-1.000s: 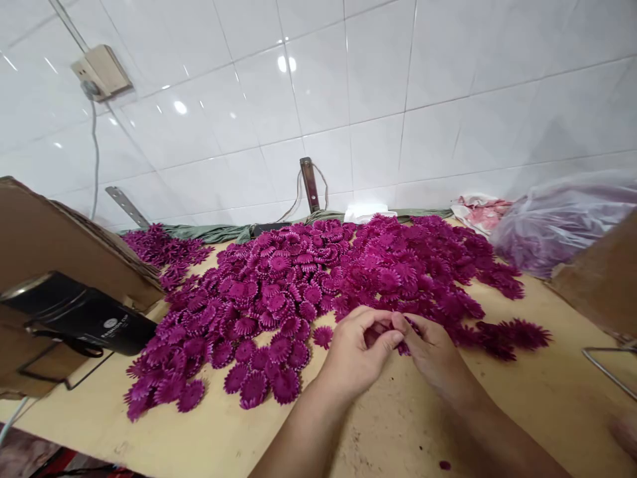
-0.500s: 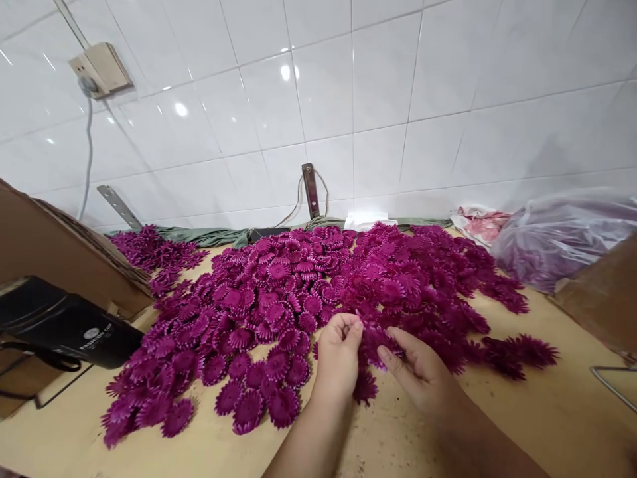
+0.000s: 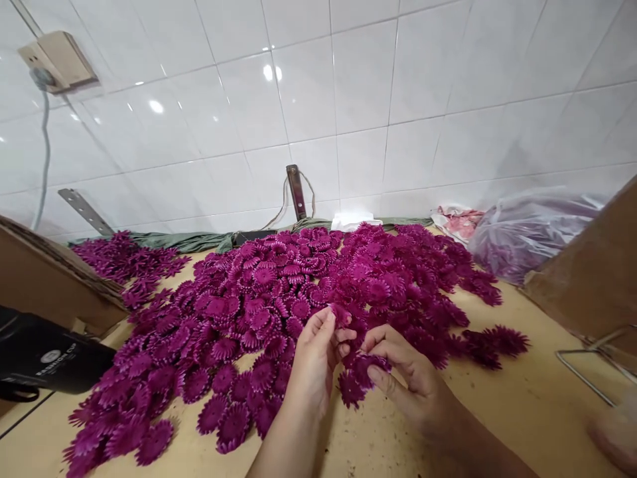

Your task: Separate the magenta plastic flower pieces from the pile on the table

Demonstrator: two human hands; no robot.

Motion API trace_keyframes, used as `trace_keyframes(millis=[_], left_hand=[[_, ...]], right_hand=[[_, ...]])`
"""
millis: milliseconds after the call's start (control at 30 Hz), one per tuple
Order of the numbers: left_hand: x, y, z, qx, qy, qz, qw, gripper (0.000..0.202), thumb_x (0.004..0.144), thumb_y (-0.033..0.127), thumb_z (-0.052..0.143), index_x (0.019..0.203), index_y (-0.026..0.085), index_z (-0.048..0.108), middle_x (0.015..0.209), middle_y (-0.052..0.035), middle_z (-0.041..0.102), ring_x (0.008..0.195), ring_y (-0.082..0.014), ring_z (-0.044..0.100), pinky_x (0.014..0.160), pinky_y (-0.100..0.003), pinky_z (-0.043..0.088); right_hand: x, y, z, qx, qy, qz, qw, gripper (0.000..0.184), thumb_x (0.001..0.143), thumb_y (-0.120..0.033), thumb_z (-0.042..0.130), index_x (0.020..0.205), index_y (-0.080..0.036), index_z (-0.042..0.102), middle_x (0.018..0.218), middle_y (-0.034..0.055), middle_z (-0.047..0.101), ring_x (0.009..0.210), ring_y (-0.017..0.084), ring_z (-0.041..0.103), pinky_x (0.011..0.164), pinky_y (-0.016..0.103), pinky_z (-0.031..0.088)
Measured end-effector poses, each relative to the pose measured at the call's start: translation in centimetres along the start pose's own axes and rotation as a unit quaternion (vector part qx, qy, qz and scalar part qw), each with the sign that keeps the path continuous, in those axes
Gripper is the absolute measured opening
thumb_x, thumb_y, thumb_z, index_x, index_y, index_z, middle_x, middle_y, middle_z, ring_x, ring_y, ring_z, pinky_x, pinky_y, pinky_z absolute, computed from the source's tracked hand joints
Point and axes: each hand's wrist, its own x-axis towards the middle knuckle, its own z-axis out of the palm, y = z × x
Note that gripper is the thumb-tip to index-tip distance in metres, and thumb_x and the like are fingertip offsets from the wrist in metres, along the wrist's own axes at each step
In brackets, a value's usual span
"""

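Magenta fabric flower pieces with scalloped rims (image 3: pixel 266 275) lie heaped across the table. My left hand (image 3: pixel 321 348) is closed, pinching a small magenta flower piece (image 3: pixel 340 315) between thumb and fingers. Just to its right, my right hand (image 3: pixel 405 372) grips another magenta flower piece (image 3: pixel 369 369), its thumb on the near side and fingers behind. Below that piece, a further flower piece (image 3: pixel 350 390) shows; whether it is held too or lies on the table, I cannot tell.
A black cup (image 3: pixel 52 355) and a cardboard box (image 3: pixel 54 279) stand at the left. At the right are a clear plastic bag (image 3: pixel 527 236), another cardboard box (image 3: pixel 587 265) and a bent metal wire (image 3: pixel 587 375). Spiky magenta pieces (image 3: pixel 132 259) lie at the back left. A blurred shape enters at lower right.
My hands have drawn apart a little, and each now shows its own flower piece. The view has shifted right, so the scene sits further left. A blurred shape has appeared at lower right.
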Motion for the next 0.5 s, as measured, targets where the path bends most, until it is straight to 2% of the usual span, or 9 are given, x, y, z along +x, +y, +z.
trace_keyframes(millis=[100,267,400,500], left_hand=[[-0.57,-0.31,0.23,0.014,-0.015,-0.033,0.999,0.04,0.053,0.027,0.081,0.085,0.015,0.059,0.067,0.0023,0.062,0.057,-0.0088,0.059,0.057,-0.019,0.044],[-0.73,-0.51,0.06,0.014,-0.049,-0.039,0.998,0.035,0.055,0.018,0.079,0.086,0.015,0.061,0.075,0.0001,0.064,0.067,-0.0092,0.06,0.068,-0.02,0.045],[-0.66,-0.79,0.07,0.018,-0.064,-0.053,0.996,0.036,0.057,0.016,0.078,0.09,0.015,0.063,0.078,-0.0017,0.066,0.071,-0.0099,0.061,0.067,-0.02,0.046],[-0.47,-0.84,0.0,0.04,-0.056,-0.061,0.996,0.032,0.061,0.017,0.074,0.091,0.015,0.063,0.073,-0.0022,0.067,0.066,-0.0105,0.062,0.063,-0.019,0.047]], right_hand=[[-0.17,0.23,-0.13,0.005,0.016,0.023,1.0,0.011,0.085,-0.024,0.048,0.082,-0.021,0.059,0.096,0.0062,0.048,0.094,0.019,0.051,0.085,0.032,0.043],[-0.21,0.62,-0.03,0.015,0.038,0.055,0.998,0.012,0.085,-0.026,0.049,0.084,-0.021,0.06,0.101,0.0071,0.048,0.099,0.02,0.051,0.087,0.035,0.044],[-0.1,0.72,-0.09,0.004,0.044,0.045,0.998,0.014,0.084,-0.025,0.049,0.083,-0.02,0.062,0.097,0.0078,0.053,0.095,0.02,0.055,0.087,0.037,0.046],[0.0,0.53,-0.21,0.003,0.049,0.047,0.998,0.014,0.084,-0.024,0.05,0.087,-0.02,0.063,0.096,0.0084,0.058,0.095,0.02,0.056,0.088,0.039,0.047]])
